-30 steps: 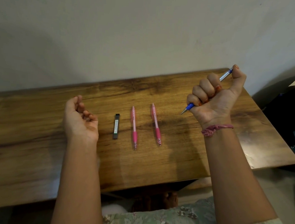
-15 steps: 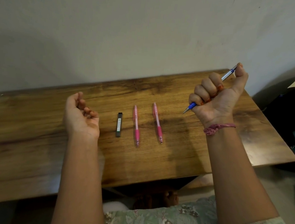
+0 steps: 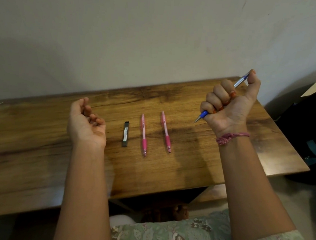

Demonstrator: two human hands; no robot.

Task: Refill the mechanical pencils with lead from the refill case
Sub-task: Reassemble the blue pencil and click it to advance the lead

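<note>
My right hand [image 3: 228, 106] grips a blue and silver mechanical pencil [image 3: 240, 82] in a fist above the right part of the wooden table [image 3: 196, 170], tip pointing down-left and thumb on its top end. Two pink mechanical pencils lie side by side on the table, one [image 3: 143, 134] left of the other [image 3: 165, 131], tips toward me. A small black lead refill case [image 3: 125, 134] lies just left of them. My left hand [image 3: 86, 123] hovers palm up left of the case, fingers loosely curled, holding nothing.
A plain wall [image 3: 141, 33] stands right behind the table. A dark bag or chair [image 3: 311, 135] sits off the table's right edge. My patterned green garment [image 3: 201, 237] fills the bottom of the view.
My right thumb has stayed on the pencil's top end while the hand rose slightly. The view shifted a little; my left hand and the things on the table have not moved.
</note>
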